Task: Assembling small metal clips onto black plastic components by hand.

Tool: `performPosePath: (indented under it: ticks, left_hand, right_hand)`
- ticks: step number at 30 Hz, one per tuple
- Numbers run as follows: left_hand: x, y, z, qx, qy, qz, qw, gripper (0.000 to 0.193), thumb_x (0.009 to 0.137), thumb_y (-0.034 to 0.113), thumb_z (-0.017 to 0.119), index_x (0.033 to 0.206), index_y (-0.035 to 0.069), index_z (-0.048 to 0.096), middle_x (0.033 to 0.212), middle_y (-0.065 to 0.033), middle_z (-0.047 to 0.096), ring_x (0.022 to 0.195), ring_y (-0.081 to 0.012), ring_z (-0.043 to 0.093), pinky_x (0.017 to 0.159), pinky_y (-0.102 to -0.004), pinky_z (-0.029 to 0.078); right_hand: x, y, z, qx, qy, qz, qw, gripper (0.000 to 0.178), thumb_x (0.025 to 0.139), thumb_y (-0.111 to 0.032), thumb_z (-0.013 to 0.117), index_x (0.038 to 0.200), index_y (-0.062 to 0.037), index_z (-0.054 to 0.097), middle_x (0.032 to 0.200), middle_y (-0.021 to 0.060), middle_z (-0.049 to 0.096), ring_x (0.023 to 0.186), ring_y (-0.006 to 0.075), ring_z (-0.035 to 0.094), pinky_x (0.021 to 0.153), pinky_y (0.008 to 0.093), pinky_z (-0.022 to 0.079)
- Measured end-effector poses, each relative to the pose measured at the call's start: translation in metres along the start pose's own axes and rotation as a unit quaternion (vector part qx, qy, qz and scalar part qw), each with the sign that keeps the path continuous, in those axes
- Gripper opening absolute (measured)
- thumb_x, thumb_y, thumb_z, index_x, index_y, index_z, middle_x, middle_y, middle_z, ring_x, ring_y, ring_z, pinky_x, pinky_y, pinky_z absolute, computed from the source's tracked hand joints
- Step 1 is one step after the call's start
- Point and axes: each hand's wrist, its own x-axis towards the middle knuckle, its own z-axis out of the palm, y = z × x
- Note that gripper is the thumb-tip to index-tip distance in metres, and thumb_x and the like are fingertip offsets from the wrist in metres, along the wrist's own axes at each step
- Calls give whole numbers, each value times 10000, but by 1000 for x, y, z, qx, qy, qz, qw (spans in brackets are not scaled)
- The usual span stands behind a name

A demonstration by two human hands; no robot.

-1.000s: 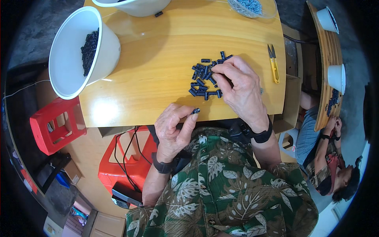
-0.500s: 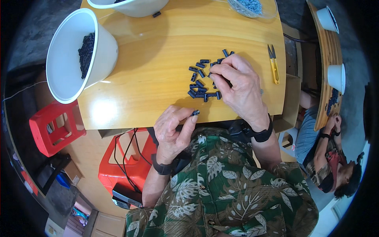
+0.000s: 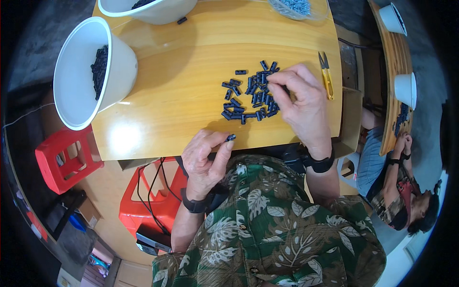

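Between the thumb and forefinger of my left hand (image 3: 204,155) is a small black plastic tube piece (image 3: 231,137), held just above the table's near edge. My right hand (image 3: 305,103) reaches over the right side of a loose pile of black tube pieces (image 3: 260,91), its thumb and forefinger pinched close together at the pile. Whatever lies between those fingertips, if anything, is too small to make out. Several of the pieces show holes in their sides. Thread snips (image 3: 326,76) with yellow handles lie to the right of my right hand.
A white tub (image 3: 122,67) holding black pieces stands at the left; another white tub (image 3: 167,12) is at the far edge. A clear bowl (image 3: 313,14) holds small silvery-blue parts. Red stools (image 3: 64,160) stand beyond the table's left side. Another person (image 3: 392,186) sits at a bench on the right.
My right hand has drawn slightly right, showing more of the pile's middle. The left hand keeps its tube piece in nearly the same place. The whole view has shifted a little.
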Motion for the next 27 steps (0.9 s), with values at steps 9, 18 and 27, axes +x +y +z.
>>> performPosePath:
  ticks: [9,18,27]
  left_hand:
    - [1,2,1,12,-3,-9,1000,160,777,-36,735,903,13,650,725,-100,641,581,-227,577,553,-313,444]
    - [0,1,1,13,3,-10,1000,168,774,-37,736,907,16,649,711,-91,637,570,-217,573,549,-311,438]
    - [0,1,1,18,4,-6,1000,172,775,-26,746,910,19,649,712,-94,636,574,-220,575,551,-311,440]
  right_hand:
    - [-1,-3,13,-51,-62,-61,995,116,796,16,713,907,-18,710,824,89,623,737,221,636,652,309,493]
    - [9,4,9,-25,-13,-32,999,70,784,-32,706,852,-51,704,822,104,618,774,291,632,688,384,511]
    - [12,6,14,-58,-36,-44,997,121,799,-2,706,919,-12,712,844,96,627,763,246,636,677,327,505]
